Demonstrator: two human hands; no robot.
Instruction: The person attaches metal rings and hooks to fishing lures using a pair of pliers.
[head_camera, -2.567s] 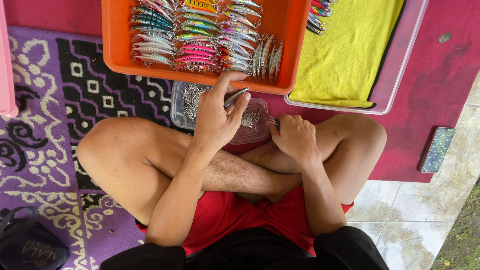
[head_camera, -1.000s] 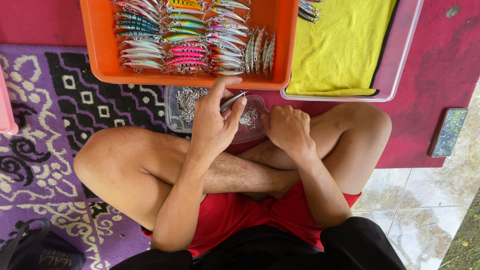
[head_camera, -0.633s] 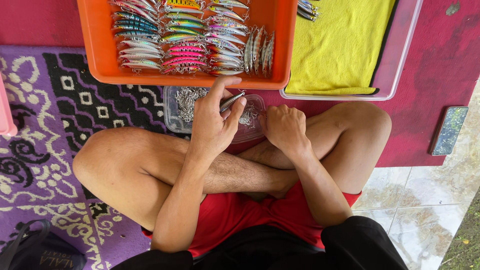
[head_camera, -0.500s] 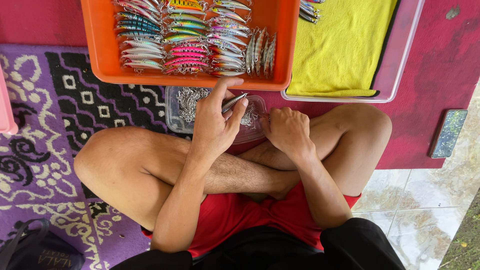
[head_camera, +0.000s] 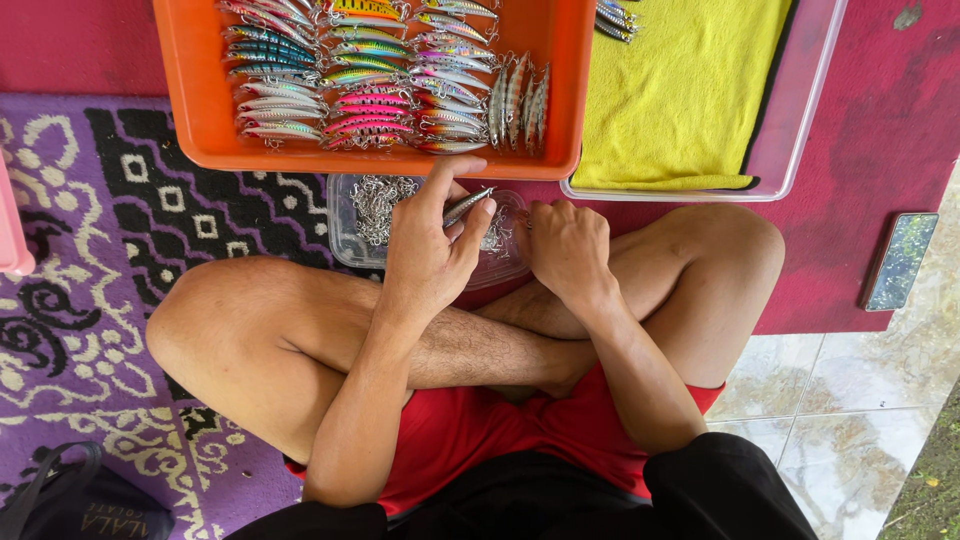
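Left hand: the left hand (head_camera: 430, 250) sits at the centre of the view, fingers curled shut on a small silver lure (head_camera: 468, 205) pinched between thumb and fingertips; the index finger points up toward 12 o'clock.
Lure in the grip: slim, silvery, fish-shaped, tilted with its tip toward 1 o'clock, held just above the clear container.
Right hand: the right hand (head_camera: 567, 248) lies just at 3 o'clock of the left one, knuckles up, fingers folded at the container's right rim; whether it holds anything, I cannot tell.
Clear container: a shallow see-through plastic tub (head_camera: 352, 235) on the floor under both hands, with a heap of small metal hooks (head_camera: 377, 200) in its left part.
Orange tray: a rectangular orange tray (head_camera: 190, 100) at 12 o'clock, touching the tub's far edge, packed with rows of painted lures (head_camera: 350, 90) in green, pink, silver and striped colours.
Clear tray: at 1 o'clock, a clear tray (head_camera: 800, 120) lined with a yellow cloth (head_camera: 680, 90); a few lures at its top edge.
Floor covering: purple patterned mat (head_camera: 90, 260) at 9 o'clock, red carpet (head_camera: 880, 120) at 2 o'clock.
Flat package: a small dark rectangle (head_camera: 901, 260) at 3 o'clock on the red carpet's edge.
Bag: black bag (head_camera: 80, 500) at 8 o'clock.
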